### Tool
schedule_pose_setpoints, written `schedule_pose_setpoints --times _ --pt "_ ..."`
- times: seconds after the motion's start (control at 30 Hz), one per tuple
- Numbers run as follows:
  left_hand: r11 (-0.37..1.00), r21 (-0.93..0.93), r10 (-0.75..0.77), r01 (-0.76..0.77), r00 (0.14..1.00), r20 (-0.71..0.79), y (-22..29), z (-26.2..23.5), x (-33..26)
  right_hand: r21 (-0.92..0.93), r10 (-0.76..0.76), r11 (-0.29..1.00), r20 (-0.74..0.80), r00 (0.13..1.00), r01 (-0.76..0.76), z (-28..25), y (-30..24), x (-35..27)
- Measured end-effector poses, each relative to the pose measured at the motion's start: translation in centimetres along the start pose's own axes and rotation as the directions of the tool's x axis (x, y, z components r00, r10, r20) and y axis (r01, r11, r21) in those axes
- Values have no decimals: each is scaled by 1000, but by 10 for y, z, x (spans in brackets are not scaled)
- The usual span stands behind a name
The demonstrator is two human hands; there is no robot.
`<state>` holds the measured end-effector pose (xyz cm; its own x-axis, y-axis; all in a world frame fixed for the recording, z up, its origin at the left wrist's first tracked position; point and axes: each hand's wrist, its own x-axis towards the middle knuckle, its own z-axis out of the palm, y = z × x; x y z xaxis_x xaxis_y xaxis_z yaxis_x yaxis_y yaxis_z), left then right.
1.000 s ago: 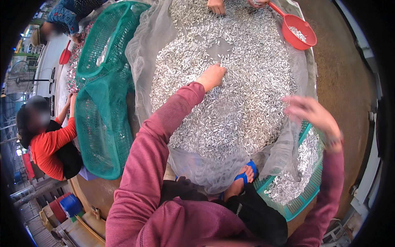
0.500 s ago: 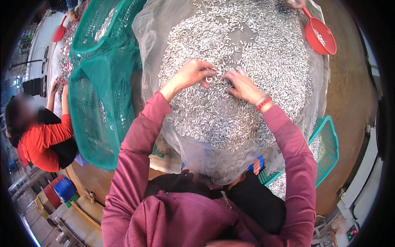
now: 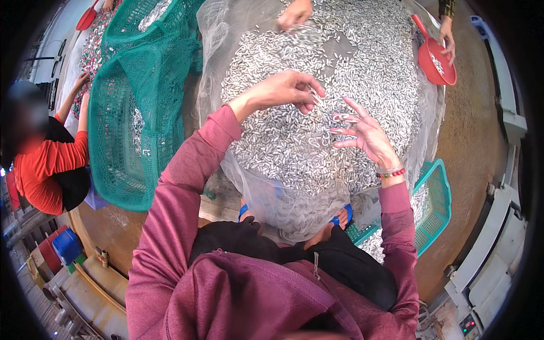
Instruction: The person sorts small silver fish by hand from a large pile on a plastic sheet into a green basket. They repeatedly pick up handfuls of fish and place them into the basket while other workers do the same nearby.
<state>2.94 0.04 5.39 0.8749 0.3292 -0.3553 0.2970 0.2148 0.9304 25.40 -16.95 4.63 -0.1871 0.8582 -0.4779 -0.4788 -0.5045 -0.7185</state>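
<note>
Dangling above the middle of the pile (image 3: 294,170) of small silvery pieces, there's a pale hooked piece (image 3: 317,101), and it's the left hand (image 3: 292,90) that has it, thumb and fingers pressed together around it, the exact contact too small to make out. Over the right part of the pile, the right hand (image 3: 368,136) has its fingers spread wide, thin white loops (image 3: 343,117) at the fingertips; whether they're snagged there or lying behind, I can't tell. One more bent strand (image 3: 313,141) shows just beside those fingers, half lost against the pile. At the pile's far edge, another person's hand (image 3: 296,14), badly blurred above a smeared patch of pieces, the arm cut off by the frame. By the pile's far right edge, a red scoop (image 3: 436,62) with pale bits inside, a further hand (image 3: 447,38) at its rim, the dark sleeve (image 3: 446,8) above cropped short. Under the pile, a sheer mesh sheet (image 3: 212,73), bunched along the near side. Near right of the pile, a teal basket (image 3: 439,209), partly covered by the wearer's maroon sleeve (image 3: 395,215), its white contents only glimpsed. And left of the pile, green netting (image 3: 164,73) veiling the baskets beneath; beyond that, a co-worker in orange (image 3: 45,173), both hands at a heap of red and silvery bits (image 3: 97,54).
</note>
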Motion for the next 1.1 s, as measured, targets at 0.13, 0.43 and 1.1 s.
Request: schedule_pose_setpoints --times 0.13,0.43,1.1 --pt "960 -279 -40 31 999 -27 -11 1 -2 -392 3 913 -261 965 -109 -16 11 4" --pt "684 -724 66 91 981 185 -37 17 12 -419 -98 908 -234 967 -9 -33 16 -6" --pt "934 -358 123 -19 955 270 -14 47 19 -948 -281 314 -145 949 -52 -31 67 28"
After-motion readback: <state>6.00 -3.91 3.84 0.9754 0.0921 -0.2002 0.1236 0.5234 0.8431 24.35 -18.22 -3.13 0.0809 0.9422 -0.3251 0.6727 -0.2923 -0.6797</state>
